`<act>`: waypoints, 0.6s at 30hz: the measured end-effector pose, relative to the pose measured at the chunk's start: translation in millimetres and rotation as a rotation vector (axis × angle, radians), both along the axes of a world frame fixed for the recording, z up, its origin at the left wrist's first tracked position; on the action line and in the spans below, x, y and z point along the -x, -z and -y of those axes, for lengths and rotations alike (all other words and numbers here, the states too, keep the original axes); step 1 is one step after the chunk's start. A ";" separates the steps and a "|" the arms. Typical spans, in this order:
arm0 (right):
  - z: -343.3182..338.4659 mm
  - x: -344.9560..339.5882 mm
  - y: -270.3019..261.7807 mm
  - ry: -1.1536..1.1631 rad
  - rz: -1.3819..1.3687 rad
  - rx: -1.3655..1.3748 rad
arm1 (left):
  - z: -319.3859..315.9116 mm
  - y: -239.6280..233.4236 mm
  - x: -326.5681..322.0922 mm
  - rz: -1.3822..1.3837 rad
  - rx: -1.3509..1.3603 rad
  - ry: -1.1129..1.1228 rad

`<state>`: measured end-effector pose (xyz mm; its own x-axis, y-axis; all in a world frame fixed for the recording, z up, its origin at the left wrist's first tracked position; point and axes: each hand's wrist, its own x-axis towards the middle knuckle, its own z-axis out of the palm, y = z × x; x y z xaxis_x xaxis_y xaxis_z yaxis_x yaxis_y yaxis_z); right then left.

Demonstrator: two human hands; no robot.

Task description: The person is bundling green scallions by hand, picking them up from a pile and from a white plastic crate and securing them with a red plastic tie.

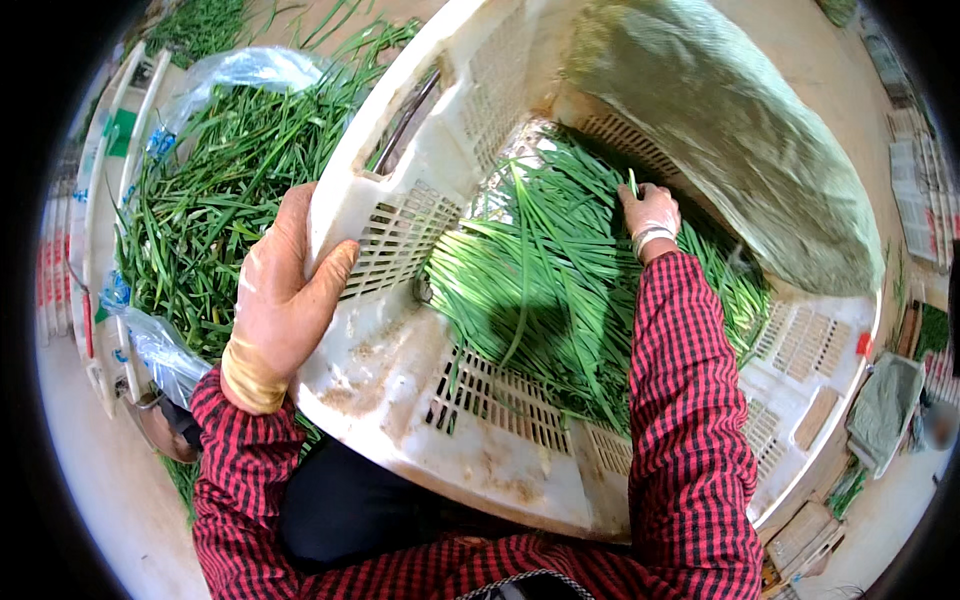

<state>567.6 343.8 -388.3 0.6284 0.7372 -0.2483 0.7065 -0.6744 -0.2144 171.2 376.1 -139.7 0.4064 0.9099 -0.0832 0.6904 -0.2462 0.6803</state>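
Note:
A large white plastic crate with slotted walls stands tilted in front of me. My left hand, in a thin translucent glove, grips its left rim with the thumb inside. Long green leafy stalks, which look like garlic chives, lie in the crate, their pale ends towards the left and right walls. My right hand, also gloved, reaches inside over the stalks near the far right side. Its fingers are bent around a small pale green stalk end. A green woven plastic sheet covers the crate's far right wall.
Left of the crate, loose green leaves fill a clear plastic bag within another white crate. More greens lie on the floor at the upper left. Further crates stand along the right edge.

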 end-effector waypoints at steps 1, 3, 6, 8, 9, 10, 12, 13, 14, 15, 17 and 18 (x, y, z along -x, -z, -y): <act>-5.0 5.4 5.2 -0.055 0.034 -0.057 | -0.7 -1.6 0.4 -0.010 0.020 -0.014; -16.7 17.5 11.8 -0.264 0.090 -0.308 | -1.6 -1.6 1.2 -0.042 0.034 -0.026; -35.5 65.7 11.3 -0.451 -0.128 -0.449 | -3.7 5.7 6.6 -0.055 -0.118 0.035; -48.3 104.7 6.7 -0.432 -0.210 -0.348 | -4.3 8.1 6.4 -0.058 -0.112 0.027; -55.2 120.7 7.3 -0.406 -0.215 -0.262 | -3.6 7.5 5.8 -0.065 -0.110 0.025; -57.6 130.8 15.6 -0.343 -0.204 -0.253 | -3.3 -0.6 4.2 -0.111 -0.022 0.025; -56.5 146.4 26.5 -0.256 -0.245 -0.172 | -2.9 -0.5 5.8 -0.118 -0.030 0.034; -52.4 159.5 28.7 -0.190 -0.272 -0.144 | -2.9 0.4 7.2 -0.121 -0.032 0.036; -43.2 171.7 29.7 -0.134 -0.456 -0.186 | -3.2 0.9 6.7 -0.095 -0.030 0.035; -32.1 184.6 25.3 -0.284 -0.555 -0.148 | -2.5 0.4 7.9 -0.093 -0.036 0.039; -7.6 198.9 6.4 -0.497 -0.581 0.020 | -3.0 1.4 10.4 -0.077 -0.045 0.051; 0.1 201.2 2.2 -0.573 -0.493 0.006 | -4.0 2.8 9.7 -0.053 -0.053 0.055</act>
<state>366.3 343.7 -390.6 -0.0375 0.9129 -0.4064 0.7700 -0.2328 -0.5941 161.5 380.1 -142.5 0.4523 0.8900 -0.0581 0.7096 -0.3197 0.6279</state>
